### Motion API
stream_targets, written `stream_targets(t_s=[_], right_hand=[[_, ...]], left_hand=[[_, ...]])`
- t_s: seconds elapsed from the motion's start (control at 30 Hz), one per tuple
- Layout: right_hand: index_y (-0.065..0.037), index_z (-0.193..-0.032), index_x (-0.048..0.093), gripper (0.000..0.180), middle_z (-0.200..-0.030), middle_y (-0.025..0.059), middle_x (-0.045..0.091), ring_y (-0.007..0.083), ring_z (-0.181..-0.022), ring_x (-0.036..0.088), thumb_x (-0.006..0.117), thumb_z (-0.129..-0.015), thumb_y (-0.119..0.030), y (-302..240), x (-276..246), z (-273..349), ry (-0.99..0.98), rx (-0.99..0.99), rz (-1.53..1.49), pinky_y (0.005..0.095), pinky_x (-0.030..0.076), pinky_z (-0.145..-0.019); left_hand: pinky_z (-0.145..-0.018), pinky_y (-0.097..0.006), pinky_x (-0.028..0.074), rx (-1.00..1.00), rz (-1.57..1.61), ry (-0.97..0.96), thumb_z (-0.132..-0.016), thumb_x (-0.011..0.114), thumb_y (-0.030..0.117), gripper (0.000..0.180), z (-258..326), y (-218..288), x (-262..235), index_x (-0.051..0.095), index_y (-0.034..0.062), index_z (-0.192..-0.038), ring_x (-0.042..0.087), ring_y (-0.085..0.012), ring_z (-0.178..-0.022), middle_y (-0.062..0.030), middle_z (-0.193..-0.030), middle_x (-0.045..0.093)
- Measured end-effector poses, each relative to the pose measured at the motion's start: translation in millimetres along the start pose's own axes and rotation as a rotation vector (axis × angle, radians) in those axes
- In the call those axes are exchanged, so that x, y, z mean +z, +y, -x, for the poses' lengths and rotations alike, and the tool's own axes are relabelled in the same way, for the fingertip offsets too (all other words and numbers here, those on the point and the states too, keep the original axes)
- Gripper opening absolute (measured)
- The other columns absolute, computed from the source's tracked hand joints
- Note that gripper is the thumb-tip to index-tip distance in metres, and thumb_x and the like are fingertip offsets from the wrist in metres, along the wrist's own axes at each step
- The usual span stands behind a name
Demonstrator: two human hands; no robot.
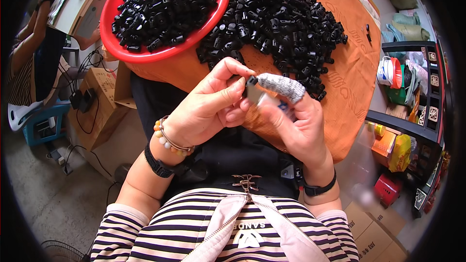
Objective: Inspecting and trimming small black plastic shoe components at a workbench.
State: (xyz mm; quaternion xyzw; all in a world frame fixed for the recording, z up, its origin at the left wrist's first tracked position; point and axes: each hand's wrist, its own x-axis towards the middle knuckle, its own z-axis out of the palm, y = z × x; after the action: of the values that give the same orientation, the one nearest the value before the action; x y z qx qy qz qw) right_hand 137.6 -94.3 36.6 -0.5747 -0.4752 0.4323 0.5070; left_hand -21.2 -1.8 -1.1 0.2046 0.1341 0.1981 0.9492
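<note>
Before my chest, my left hand [216, 94] pinches a small black plastic part [251, 82] between thumb and fingers. My right hand [298, 119] meets it from the other side, its index finger wrapped in a grey knitted finger cover [284, 86] and touching the part. Its thumb is smeared by motion. Something pale with a blue mark shows between thumb and index; what it is I cannot make out. Beyond my hands lies a large heap of similar black plastic parts [286, 24]. A red basin [108, 39] at the far left is piled high with more of them.
An orange cloth [342, 97] covers the table. A dark shelf rack [405, 47] with bags and tubs stands at right, cardboard boxes [371, 233] below it. At left are a carton [99, 85] with cables, a blue stool [41, 128] and another person's arm [41, 24].
</note>
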Motion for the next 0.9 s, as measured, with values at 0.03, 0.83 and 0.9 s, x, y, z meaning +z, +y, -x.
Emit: stream_targets(t_s=[0.03, 0.83, 0.9], right_hand=[[0.001, -0.113, 0.054, 0.032, -0.088, 0.0085, 0.065, 0.0088, -0.08, 0.06, 0.061, -0.083, -0.005, 1.3, -3.7, -0.2, -0.018, -0.005, 0.058, 0.0223, 0.049, -0.069], [0.0, -0.114, 0.052, 0.035, -0.091, 0.0106, 0.065, 0.0086, -0.079, 0.06, 0.062, -0.082, -0.005, 1.3, -2.8, -1.6, -0.039, -0.006, 0.056, 0.022, 0.049, -0.069], [0.0, -0.114, 0.052, 0.034, -0.091, 0.0106, 0.065, 0.0085, -0.079, 0.06, 0.062, -0.082, -0.005, 3.1, -1.3, -1.3, -0.041, -0.024, 0.058, 0.0219, 0.049, -0.069]], left_hand=[[-0.047, -0.018, 0.028, 0.0, -0.001, 0.0, -0.093, 0.047, 0.017, 0.021, 0.0, -0.1, 1.3, 0.043, 0.015, -0.113, 0.035, -0.0048, -0.052, -0.0017, -0.075, 0.051], [-0.051, -0.018, 0.032, -0.003, 0.033, 0.003, -0.095, 0.043, 0.015, 0.016, 0.8, 3.8, 4.2, 0.046, 0.0135, -0.11, 0.036, -0.0034, -0.056, -0.0015, -0.075, 0.05], [-0.051, -0.018, 0.032, -0.019, 0.056, -0.013, -0.094, 0.044, 0.015, 0.017, 0.7, 3.8, 3.1, 0.046, 0.0135, -0.111, 0.037, -0.0044, -0.056, -0.0019, -0.074, 0.05]])
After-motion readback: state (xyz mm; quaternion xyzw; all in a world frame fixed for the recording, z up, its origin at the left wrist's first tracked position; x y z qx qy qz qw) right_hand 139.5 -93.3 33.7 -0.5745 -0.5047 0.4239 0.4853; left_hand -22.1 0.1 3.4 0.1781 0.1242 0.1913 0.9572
